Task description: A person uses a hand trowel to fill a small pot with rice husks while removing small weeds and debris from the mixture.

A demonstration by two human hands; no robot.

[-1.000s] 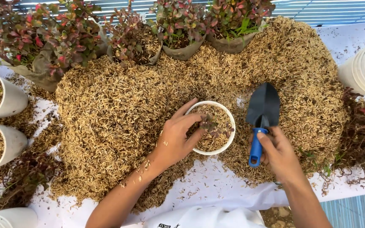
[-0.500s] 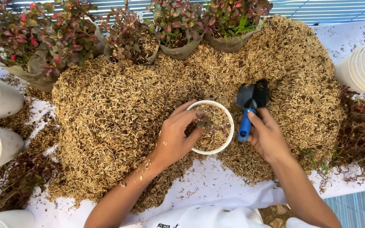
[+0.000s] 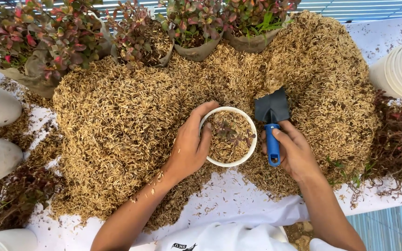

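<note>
The left hand wraps around the rim of a white pot filled with husks and a small reddish seedling, which sits in the big husk pile between both hands. The right hand is clenched on the blue handle of a black trowel, its blade just beyond the pot's right edge. Potted red-leaved plants line the far side; stacked white pots lie right of the right hand.

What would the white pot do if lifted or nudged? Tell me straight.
The white pot looks like thin plastic, so it probably flexes when squeezed. Filled with dry husk around a small plant, it is likely light for its size. Nested in the loose husk heap and steadied by the left hand, it may tip if released.
</note>
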